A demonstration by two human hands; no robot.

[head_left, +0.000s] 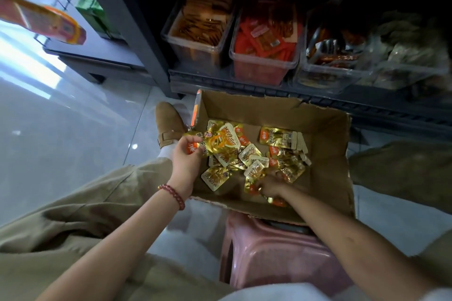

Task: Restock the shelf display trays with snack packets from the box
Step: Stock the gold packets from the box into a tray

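An open cardboard box point(325, 154) sits on the floor between my knees, holding several loose gold-and-orange snack packets point(254, 159). My left hand point(186, 159) hovers over the box's left edge and grips a bunch of gold packets point(220, 140). Low in the box's near side, my right hand point(271, 187) has its fingers curled around a few packets point(253, 187). On the bottom shelf stand clear display trays: one with brown packets point(195, 43), one with red packets point(265, 60), one further right point(327, 73).
A dark metal shelf frame point(137, 32) rises at the left of the trays. A pink plastic stool point(276, 252) is under me behind the box. My tan shoe point(168, 122) rests left of the box on the pale tiled floor point(61, 129).
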